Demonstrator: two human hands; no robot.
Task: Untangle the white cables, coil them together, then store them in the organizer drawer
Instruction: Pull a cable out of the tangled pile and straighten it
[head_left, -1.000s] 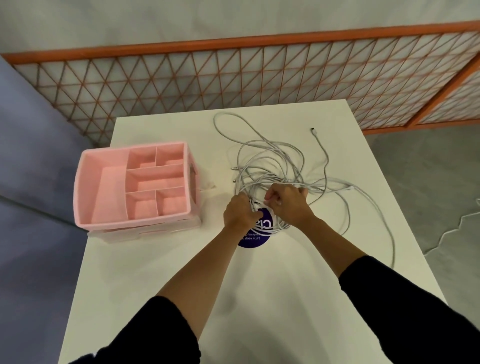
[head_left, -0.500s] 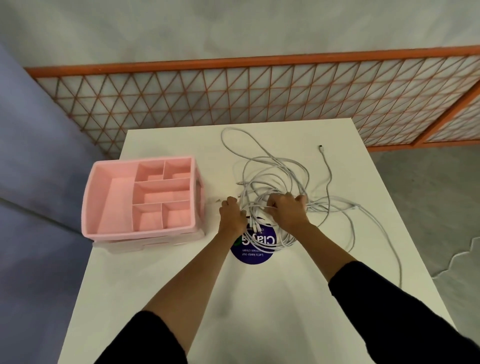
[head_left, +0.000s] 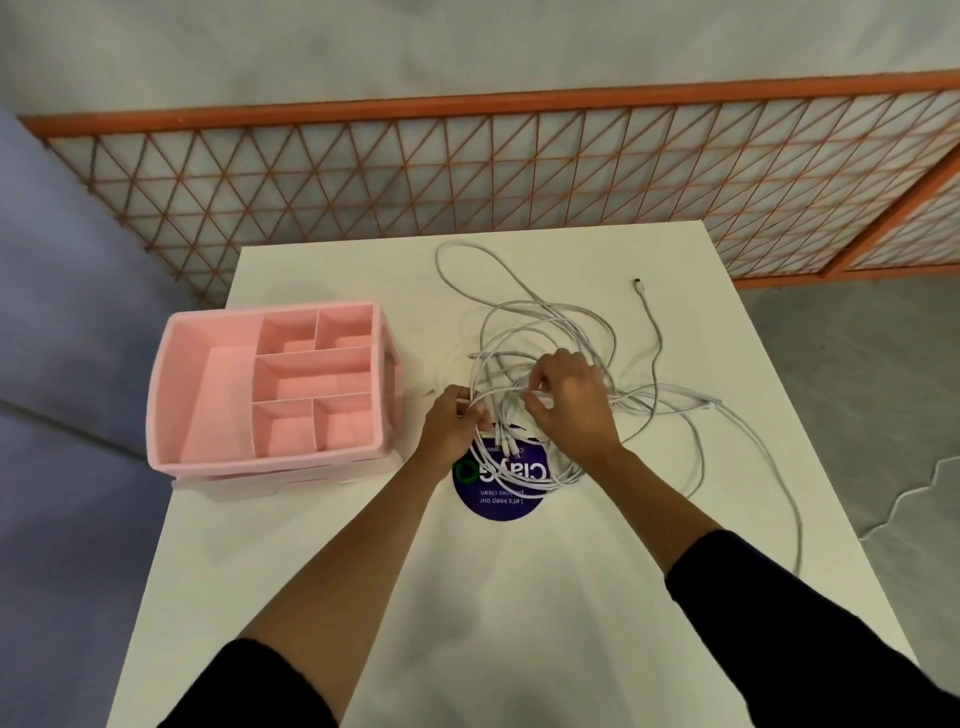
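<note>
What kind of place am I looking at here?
Probably an indoor work or recording space: a plain white table, an orange lattice partition behind it, and a grey floor.

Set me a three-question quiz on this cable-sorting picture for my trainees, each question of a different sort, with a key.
1. True or false: the pink organizer stands left of the white cables.
2. What lies partly under the cables? A round purple sticker; B red book; C plate.
3. Fill in: the left hand and right hand both hold the ____.
Key: 1 true; 2 A; 3 cables.
</note>
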